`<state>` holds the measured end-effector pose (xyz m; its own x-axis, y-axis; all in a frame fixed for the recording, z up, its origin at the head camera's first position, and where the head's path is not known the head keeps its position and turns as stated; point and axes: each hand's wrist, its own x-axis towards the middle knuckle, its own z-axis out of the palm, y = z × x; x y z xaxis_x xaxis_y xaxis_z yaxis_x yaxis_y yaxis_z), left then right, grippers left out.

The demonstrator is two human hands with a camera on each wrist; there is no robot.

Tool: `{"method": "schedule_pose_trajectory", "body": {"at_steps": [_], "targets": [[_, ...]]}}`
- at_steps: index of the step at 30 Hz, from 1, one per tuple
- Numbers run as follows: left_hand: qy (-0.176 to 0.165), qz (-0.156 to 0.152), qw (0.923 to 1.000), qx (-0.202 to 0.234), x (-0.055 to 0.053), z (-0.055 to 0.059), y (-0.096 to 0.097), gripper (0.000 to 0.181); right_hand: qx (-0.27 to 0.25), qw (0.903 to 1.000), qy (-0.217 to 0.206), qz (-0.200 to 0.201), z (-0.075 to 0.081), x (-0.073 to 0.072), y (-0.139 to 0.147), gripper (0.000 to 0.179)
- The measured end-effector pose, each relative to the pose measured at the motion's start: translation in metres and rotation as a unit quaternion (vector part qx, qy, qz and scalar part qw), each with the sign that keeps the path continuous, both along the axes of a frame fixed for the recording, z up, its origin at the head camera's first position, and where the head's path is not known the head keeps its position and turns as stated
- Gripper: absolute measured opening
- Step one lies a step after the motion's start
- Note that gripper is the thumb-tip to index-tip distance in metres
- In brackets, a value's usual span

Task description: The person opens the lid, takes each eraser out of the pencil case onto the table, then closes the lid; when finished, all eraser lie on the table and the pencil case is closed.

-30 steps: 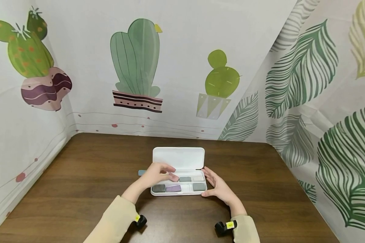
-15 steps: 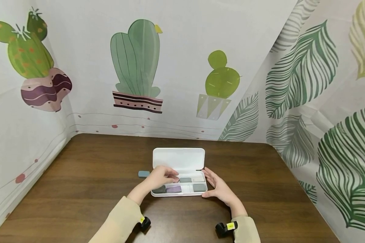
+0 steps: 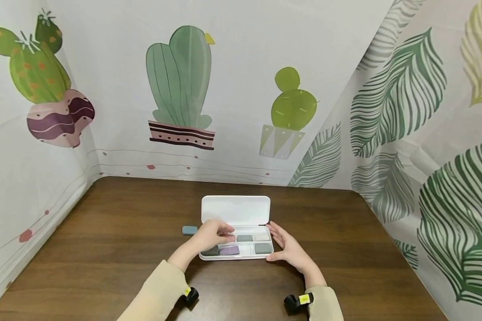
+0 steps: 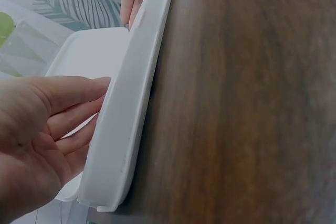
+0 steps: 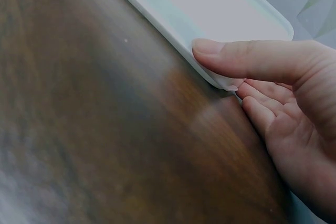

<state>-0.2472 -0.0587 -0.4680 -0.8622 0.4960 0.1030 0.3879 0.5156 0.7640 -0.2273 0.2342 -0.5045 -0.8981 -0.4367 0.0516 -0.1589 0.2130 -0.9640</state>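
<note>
An open white case stands on the table, its lid raised at the back. Inside, my left hand pinches a small pink block in the back row; its fingertips are partly hidden behind the case wall in the left wrist view. To the right of it lie a grey block and a whitish block. The front row has a dark block, a purple block and a grey-green block. My right hand holds the case's right end, thumb in front and fingers behind.
A blue block lies on the brown wooden table, just left of the case. Printed cloth walls enclose the table at the back and sides. A small black camera sits on each wrist.
My left hand has shifted slightly right and down with the pink block, which now sits lower in the back row. More of the blue block shows. My right hand stays put.
</note>
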Motion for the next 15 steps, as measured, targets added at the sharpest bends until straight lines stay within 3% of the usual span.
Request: {"method": "schedule_pose_trajectory", "body": {"at_steps": [7, 11, 15], "targets": [[-0.004, -0.005, 0.9998, -0.020, 0.0038, -0.0020, 0.0000, 0.029, -0.001, 1.0000, 0.001, 0.005, -0.0031, -0.0012, -0.0003, 0.104], [-0.021, 0.006, 0.9992, -0.033, 0.0057, -0.0007, 0.0019, 0.033, 0.006, 1.0000, -0.002, 0.004, -0.0031, -0.0017, -0.0005, 0.104], [-0.017, 0.020, 0.9989, -0.039, 0.0058, 0.0018, 0.0036, 0.034, 0.015, 0.9999, -0.005, -0.004, -0.0017, -0.0014, -0.0002, 0.104]]}}
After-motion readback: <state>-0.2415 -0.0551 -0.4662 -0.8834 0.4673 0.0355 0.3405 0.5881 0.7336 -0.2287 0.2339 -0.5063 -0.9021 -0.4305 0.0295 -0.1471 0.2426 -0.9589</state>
